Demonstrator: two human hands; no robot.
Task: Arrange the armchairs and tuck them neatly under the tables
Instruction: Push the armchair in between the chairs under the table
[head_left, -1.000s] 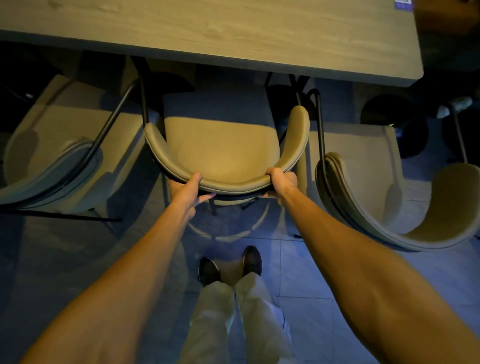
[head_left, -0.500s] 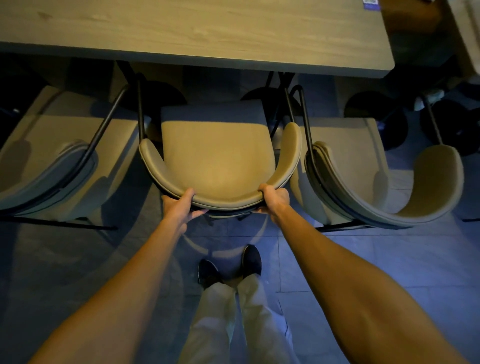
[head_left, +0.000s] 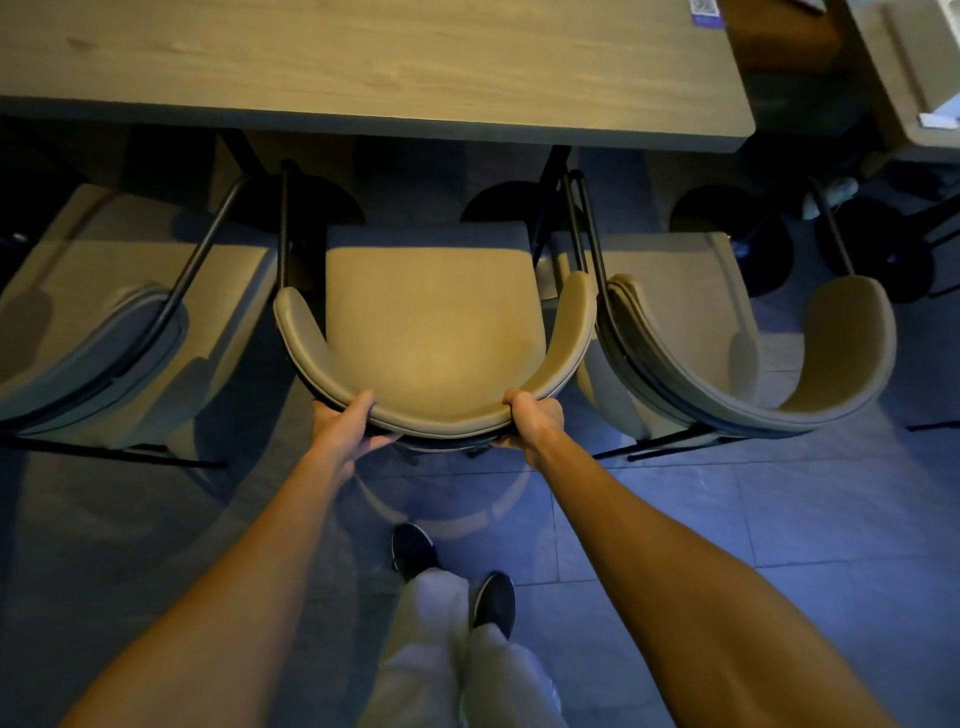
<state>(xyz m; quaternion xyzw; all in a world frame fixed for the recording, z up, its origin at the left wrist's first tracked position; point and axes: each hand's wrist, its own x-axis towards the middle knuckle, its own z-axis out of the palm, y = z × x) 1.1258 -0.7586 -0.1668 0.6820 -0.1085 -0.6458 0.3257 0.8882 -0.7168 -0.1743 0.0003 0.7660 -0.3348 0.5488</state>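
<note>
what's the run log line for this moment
left hand: gripping middle armchair backrest | right hand: gripping same backrest | seat: short of table edge | step: tuck not yet done

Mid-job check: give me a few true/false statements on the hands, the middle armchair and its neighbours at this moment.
1. Both hands grip the middle armchair backrest: left hand, right hand. True.
2. The middle armchair seat is fully hidden under the table. False: most of the seat shows in front of the table edge.
3. An armchair stands on each side: left armchair, right armchair. True.
4. The right armchair is tipped over. False: it stands upright, angled.
</note>
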